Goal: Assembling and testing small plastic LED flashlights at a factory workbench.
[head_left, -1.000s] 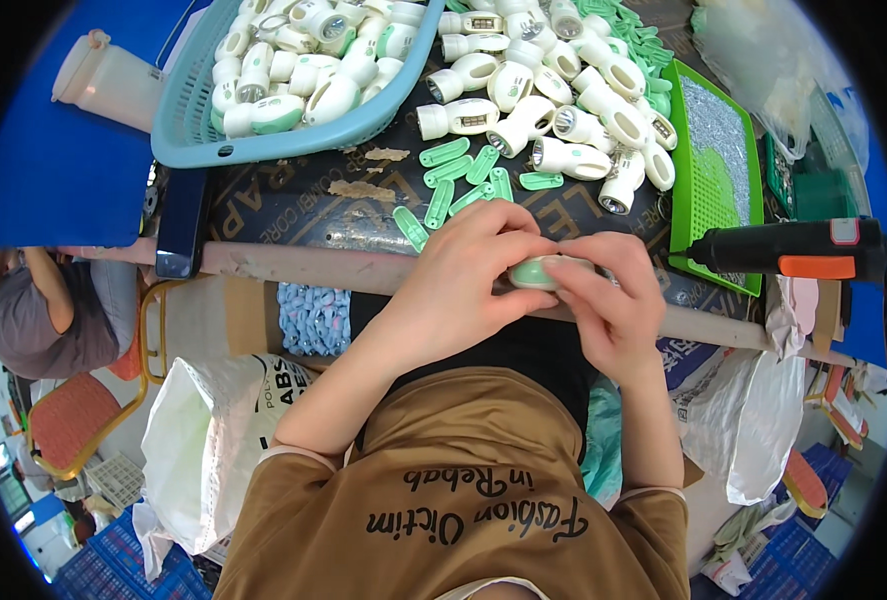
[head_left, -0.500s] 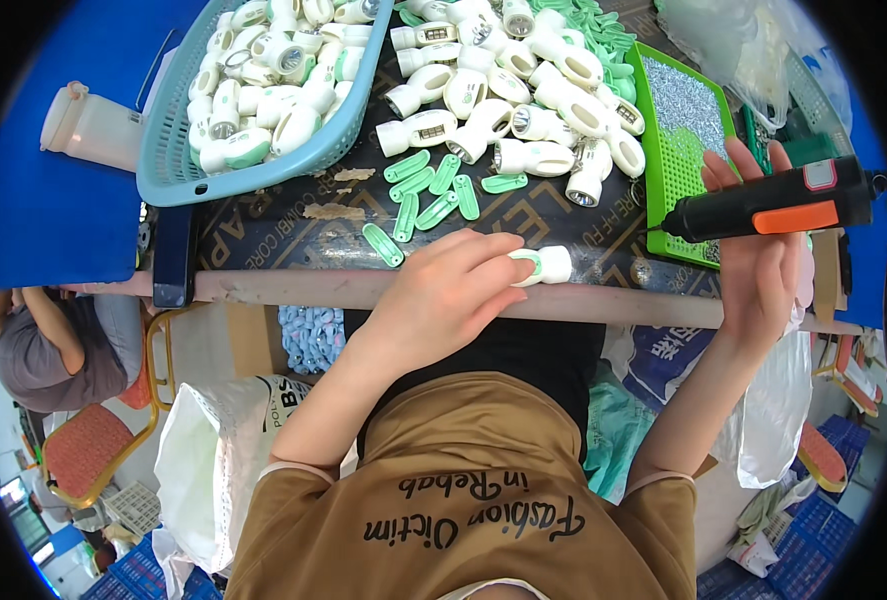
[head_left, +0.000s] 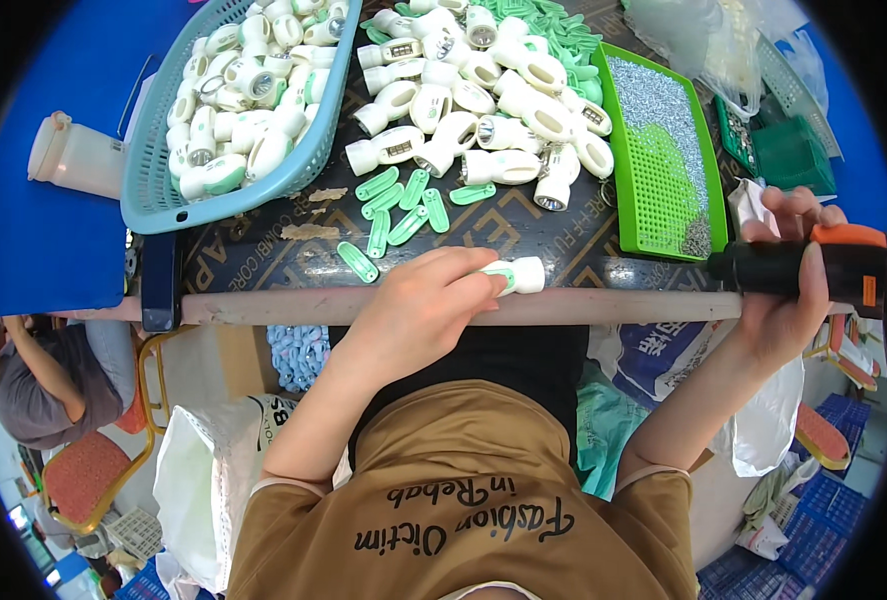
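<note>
My left hand point(head_left: 413, 312) is closed around a small white flashlight point(head_left: 529, 275) at the table's near edge, its head pointing right. A green cover piece point(head_left: 504, 275) lies on its body under my fingertips. Further right, my right hand point(head_left: 778, 315) grips a black electric screwdriver point(head_left: 848, 272) with an orange lever. The tool lies roughly level, its tip end toward the left, close to the green tray's near corner. Several loose green covers point(head_left: 408, 224) lie beyond my left hand. Behind them is a pile of white flashlights point(head_left: 503, 135), some with open battery compartments.
A blue basket point(head_left: 233, 205) full of flashlights stands at the left. The bright green tray point(head_left: 648, 190) holds small silvery screws point(head_left: 653, 95). More green covers point(head_left: 553, 35) are heaped at the back. A dark green container point(head_left: 793, 155) and clear plastic bags point(head_left: 708, 35) are at the right.
My right hand has turned the screwdriver over and brought it lower and to the right, its fingers now wrapped around it. My left hand still holds the flashlight at the edge. The view has shifted slightly.
</note>
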Tool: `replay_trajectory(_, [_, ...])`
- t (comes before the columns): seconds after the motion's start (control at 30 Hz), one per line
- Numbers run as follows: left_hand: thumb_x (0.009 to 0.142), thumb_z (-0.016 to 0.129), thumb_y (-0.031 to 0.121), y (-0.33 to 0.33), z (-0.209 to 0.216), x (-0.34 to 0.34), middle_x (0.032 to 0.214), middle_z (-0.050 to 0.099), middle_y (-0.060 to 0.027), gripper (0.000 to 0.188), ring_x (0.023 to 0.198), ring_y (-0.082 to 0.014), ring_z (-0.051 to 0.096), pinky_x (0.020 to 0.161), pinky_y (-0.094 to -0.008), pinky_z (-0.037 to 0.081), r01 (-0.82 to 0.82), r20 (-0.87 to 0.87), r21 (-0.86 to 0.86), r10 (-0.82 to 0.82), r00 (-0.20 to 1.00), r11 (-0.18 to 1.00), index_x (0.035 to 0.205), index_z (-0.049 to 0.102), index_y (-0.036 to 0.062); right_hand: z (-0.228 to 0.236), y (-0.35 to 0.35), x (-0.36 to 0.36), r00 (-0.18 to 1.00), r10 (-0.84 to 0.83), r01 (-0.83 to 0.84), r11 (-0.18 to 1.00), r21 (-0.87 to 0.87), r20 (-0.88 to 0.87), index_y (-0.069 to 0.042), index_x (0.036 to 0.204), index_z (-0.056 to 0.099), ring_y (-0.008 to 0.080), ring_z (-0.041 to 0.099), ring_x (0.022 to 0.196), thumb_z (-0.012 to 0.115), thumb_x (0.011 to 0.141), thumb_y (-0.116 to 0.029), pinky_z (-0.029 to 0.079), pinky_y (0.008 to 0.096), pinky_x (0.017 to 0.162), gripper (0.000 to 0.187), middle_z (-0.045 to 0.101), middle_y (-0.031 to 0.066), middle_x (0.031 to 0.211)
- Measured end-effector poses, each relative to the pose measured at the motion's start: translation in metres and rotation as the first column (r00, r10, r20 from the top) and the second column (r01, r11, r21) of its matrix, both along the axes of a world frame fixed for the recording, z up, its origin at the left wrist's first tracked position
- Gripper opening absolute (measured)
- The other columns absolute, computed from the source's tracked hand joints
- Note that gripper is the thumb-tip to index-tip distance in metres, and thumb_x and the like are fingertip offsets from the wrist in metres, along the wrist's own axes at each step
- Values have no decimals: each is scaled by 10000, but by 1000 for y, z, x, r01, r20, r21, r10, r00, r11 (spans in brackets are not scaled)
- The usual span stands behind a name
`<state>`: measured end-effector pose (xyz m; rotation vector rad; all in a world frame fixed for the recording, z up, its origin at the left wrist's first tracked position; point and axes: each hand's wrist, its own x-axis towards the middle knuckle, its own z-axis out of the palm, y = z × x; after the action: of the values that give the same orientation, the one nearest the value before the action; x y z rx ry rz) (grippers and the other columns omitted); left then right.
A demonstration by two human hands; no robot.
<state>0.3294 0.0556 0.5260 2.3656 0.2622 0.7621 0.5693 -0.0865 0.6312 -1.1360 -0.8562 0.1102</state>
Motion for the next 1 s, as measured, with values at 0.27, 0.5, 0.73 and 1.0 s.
replay_trajectory(0.27, [713,700,49,2,3,1,1001,624,-118,225,878,-291,617,705,-362,512,35,-30,-36,-37,999,999,920,612,53,-31,18,15,984,146,-165,965,206,103,39,1065,476,179,499,515,578,911,-219,427,328,512,317,532,97,628])
replay_trajectory(0.5, [699,709,31,2,3,2,973,622,-116,226,839,-291,614,677,-363,505,31,-12,-52,-32,999,998,901,609,42,-37,28,-3,1000,-6,2,976,218,21,39,991,496,167,514,472,556,871,-13,456,291,499,144,533,97,581])
replay_trajectory(0.73, [707,709,41,1,3,0,967,621,-112,210,831,-286,615,669,-361,505,26,-9,-54,-26,1000,998,896,617,41,-41,30,-3,1000,-24,21,980,198,16,36,982,499,159,504,461,565,863,-13,451,284,487,145,528,87,576])
replay_trajectory(1.0, [718,706,56,3,3,1,969,622,-111,193,831,-287,617,666,-364,507,23,-28,-49,-25,999,999,895,630,48,-44,31,0,999,-20,11,977,213,38,31,986,501,156,506,466,572,869,-26,452,284,490,148,528,87,577])
